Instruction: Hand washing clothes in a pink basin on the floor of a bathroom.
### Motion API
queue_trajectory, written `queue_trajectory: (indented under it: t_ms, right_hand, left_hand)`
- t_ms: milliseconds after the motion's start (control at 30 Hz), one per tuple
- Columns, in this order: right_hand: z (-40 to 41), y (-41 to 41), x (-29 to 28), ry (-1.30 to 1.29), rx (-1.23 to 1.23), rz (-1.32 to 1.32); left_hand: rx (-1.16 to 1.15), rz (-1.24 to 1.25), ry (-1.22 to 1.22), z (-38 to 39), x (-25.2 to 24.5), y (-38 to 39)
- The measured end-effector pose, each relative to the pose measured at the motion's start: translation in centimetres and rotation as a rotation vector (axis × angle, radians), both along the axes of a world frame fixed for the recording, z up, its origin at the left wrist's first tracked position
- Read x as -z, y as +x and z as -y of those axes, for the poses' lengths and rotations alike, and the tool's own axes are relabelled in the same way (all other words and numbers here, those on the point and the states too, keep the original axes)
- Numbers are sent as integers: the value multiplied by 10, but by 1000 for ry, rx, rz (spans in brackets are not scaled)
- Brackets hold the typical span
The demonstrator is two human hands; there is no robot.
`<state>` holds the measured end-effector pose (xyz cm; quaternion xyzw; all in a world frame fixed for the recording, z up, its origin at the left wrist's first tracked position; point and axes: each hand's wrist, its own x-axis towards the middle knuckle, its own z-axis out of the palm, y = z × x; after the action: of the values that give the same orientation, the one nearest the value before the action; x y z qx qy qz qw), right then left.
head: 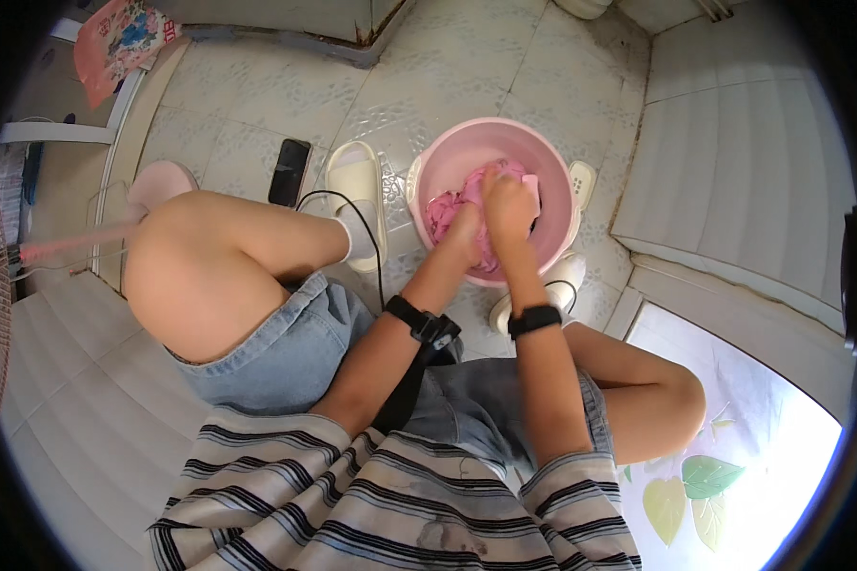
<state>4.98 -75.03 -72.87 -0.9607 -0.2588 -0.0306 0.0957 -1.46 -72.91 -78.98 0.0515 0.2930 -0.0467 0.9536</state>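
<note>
A pink plastic basin (pixel 457 146) stands on the tiled floor between my feet. Inside it lies a bunched pink cloth (pixel 444 211), wet-looking and creased. My left hand (pixel 466 232) presses into the cloth near the basin's front, its fingers partly hidden by the fabric and the other hand. Just to the right and above, my right hand (pixel 508 207) is closed on the upper part of the cloth, slightly blurred. The two hands are close together. A small dark patch shows at the cloth's right side; I cannot tell what it is. Black straps are around both wrists.
A smartphone (pixel 289 172) lies on the floor left of a cream slipper (pixel 357 203) on my left foot. Behind the basin's right rim is a pale perforated object (pixel 582 187). A tiled wall (pixel 728 185) rises at the right, and a cabinet base (pixel 314 36) stands at the top.
</note>
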Motion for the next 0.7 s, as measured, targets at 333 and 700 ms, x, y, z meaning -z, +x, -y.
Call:
queue_trajectory:
  t_ms: [333,700]
  right_hand:
    - [8,19,12,28,105,79]
    - [18,-43,0,98,-26,-16]
  left_hand:
    - [31,-18,65,0,-12,-5]
    - [9,-61,30,6,22,-7]
